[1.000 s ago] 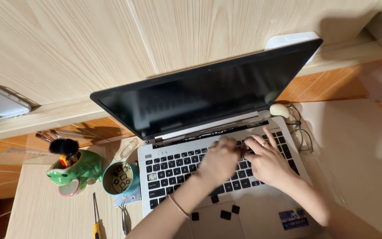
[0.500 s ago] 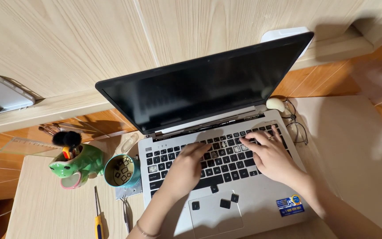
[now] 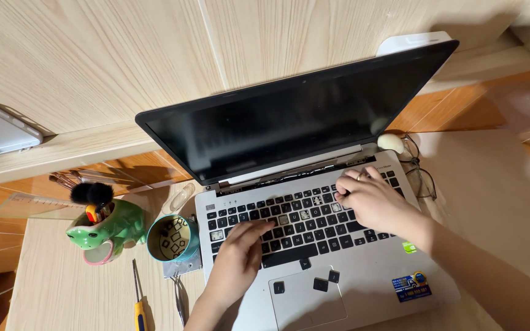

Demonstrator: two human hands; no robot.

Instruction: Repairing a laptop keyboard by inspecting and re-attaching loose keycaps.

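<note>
Silver and black, the laptop (image 3: 314, 245) lies open on the pale wooden tabletop (image 3: 62, 288) with both hands on its keyboard (image 3: 302, 224). The left hand (image 3: 237, 257) rests with fingers loosely curled on the lower left keys, grasping nothing. The right hand (image 3: 375, 202) lies palm down on the upper right keys, fingers bent and pressing there; I cannot tell whether it pinches anything. Half a second ago the left hand lay nearer the middle of the keyboard; it has since drawn back toward the near left corner, while the right hand has stayed at the upper right. A second ago the two hands were close together at the centre. Several gaps show among the keys between the hands. Loose black keycaps (image 3: 320, 283) lie on the touchpad, just below and between the hands.

Left of the left hand, just beside the laptop, stands a teal cup (image 3: 173, 239) holding small black keycaps. Farther left, a green frog-shaped pot (image 3: 108, 228) holds a black brush (image 3: 91, 195). A yellow-handled screwdriver (image 3: 138, 303) lies near the left forearm. Beyond the right hand, spectacles (image 3: 415, 165) lie beside the laptop's far corner.
</note>
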